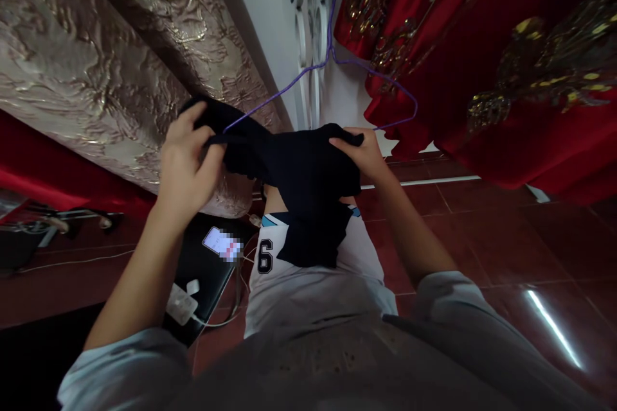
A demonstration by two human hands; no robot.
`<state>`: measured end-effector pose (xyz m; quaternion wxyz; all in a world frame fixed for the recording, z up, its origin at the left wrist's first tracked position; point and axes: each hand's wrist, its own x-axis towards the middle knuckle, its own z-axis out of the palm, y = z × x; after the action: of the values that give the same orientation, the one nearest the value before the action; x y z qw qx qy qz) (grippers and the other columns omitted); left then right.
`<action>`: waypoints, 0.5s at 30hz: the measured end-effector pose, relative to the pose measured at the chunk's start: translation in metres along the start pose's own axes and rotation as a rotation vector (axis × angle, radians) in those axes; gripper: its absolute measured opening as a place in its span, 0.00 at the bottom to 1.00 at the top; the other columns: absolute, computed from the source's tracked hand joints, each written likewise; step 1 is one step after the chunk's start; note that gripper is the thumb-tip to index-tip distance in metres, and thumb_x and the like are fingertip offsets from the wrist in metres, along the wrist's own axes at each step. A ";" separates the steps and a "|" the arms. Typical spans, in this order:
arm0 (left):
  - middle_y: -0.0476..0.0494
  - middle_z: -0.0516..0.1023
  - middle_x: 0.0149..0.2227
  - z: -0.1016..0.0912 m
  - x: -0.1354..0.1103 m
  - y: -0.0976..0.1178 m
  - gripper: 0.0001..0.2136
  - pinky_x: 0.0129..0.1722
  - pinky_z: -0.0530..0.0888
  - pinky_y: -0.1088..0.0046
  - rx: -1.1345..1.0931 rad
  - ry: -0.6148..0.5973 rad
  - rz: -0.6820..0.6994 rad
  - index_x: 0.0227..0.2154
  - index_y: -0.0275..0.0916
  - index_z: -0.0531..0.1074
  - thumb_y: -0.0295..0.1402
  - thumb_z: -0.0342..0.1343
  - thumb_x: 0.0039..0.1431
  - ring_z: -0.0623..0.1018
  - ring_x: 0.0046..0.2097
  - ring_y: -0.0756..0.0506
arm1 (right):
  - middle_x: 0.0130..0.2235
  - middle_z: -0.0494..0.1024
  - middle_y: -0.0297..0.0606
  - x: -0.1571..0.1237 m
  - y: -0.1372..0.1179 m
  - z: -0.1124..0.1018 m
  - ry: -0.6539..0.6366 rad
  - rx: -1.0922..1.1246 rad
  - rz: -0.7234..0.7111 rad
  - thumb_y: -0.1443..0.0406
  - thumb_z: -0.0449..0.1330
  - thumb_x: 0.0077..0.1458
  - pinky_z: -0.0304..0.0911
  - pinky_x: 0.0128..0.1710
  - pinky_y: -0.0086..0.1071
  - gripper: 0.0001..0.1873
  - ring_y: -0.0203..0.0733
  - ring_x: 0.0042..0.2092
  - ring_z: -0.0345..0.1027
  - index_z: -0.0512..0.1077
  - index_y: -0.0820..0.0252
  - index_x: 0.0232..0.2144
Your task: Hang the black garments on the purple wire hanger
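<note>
A dark navy or black garment (308,167) hangs between my hands and drapes down over my white shorts; I cannot make out its exact kind. My left hand (187,154) grips its left edge, fingers bent and thumb pressed to the cloth. On the other side, my right hand (359,151) pinches a rolled edge near the top right corner. A purple wire hanger (289,85) passes behind the cloth. Its left end reaches the fabric near my left hand, and its right end curves past my right hand. The hanger's hook is up near the white metal frame.
A white scrolled metal frame (308,32) stands ahead. Beige patterned curtain (193,32) hangs at left, red sequined fabric (463,77) at right. On a black surface (212,286) at lower left lie a lit phone (216,241) and a white power strip (181,304) with cords.
</note>
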<state>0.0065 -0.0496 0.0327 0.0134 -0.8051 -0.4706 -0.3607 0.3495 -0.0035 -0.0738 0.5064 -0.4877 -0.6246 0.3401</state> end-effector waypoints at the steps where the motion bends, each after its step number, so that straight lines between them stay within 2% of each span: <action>1: 0.46 0.71 0.64 0.001 0.009 0.000 0.13 0.67 0.63 0.44 -0.015 0.007 -0.019 0.31 0.40 0.71 0.41 0.54 0.69 0.66 0.68 0.31 | 0.27 0.67 0.35 -0.002 -0.003 0.002 -0.008 0.027 0.021 0.48 0.68 0.52 0.69 0.36 0.36 0.21 0.43 0.35 0.67 0.69 0.57 0.24; 4: 0.43 0.72 0.63 0.015 0.036 0.003 0.14 0.66 0.65 0.44 -0.053 -0.038 0.021 0.31 0.40 0.70 0.43 0.55 0.69 0.68 0.66 0.31 | 0.29 0.70 0.36 -0.009 -0.008 0.009 -0.018 0.087 0.048 0.47 0.68 0.52 0.69 0.36 0.35 0.21 0.43 0.36 0.68 0.73 0.58 0.27; 8: 0.37 0.76 0.57 0.046 0.062 0.022 0.10 0.63 0.69 0.51 -0.121 -0.097 0.136 0.48 0.39 0.69 0.39 0.49 0.72 0.74 0.61 0.36 | 0.31 0.75 0.38 -0.022 -0.017 0.016 -0.062 0.084 0.037 0.50 0.65 0.57 0.71 0.40 0.37 0.17 0.43 0.37 0.72 0.75 0.59 0.29; 10: 0.39 0.78 0.49 0.059 0.070 0.027 0.12 0.59 0.71 0.55 -0.129 -0.083 0.137 0.52 0.40 0.68 0.38 0.48 0.73 0.77 0.56 0.38 | 0.36 0.79 0.38 -0.028 -0.023 0.009 -0.084 0.054 -0.040 0.54 0.64 0.59 0.72 0.48 0.40 0.13 0.45 0.42 0.75 0.78 0.58 0.34; 12: 0.41 0.78 0.42 0.067 0.074 0.027 0.11 0.56 0.72 0.58 -0.100 -0.066 0.145 0.51 0.40 0.70 0.36 0.46 0.73 0.78 0.51 0.39 | 0.46 0.81 0.39 -0.033 -0.027 -0.008 -0.011 -0.020 -0.146 0.59 0.63 0.60 0.69 0.58 0.44 0.12 0.47 0.52 0.75 0.79 0.55 0.44; 15: 0.42 0.77 0.39 0.071 0.076 0.022 0.12 0.50 0.74 0.59 -0.059 -0.062 0.202 0.47 0.40 0.73 0.35 0.44 0.74 0.77 0.45 0.40 | 0.62 0.74 0.41 -0.037 -0.026 -0.047 0.254 -0.164 -0.276 0.63 0.66 0.56 0.68 0.60 0.46 0.28 0.51 0.66 0.65 0.72 0.52 0.60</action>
<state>0.0859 0.0209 0.0325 0.0116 -0.8594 -0.3762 -0.3461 0.3884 -0.0500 -0.0495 0.5816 -0.4760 -0.6422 0.1510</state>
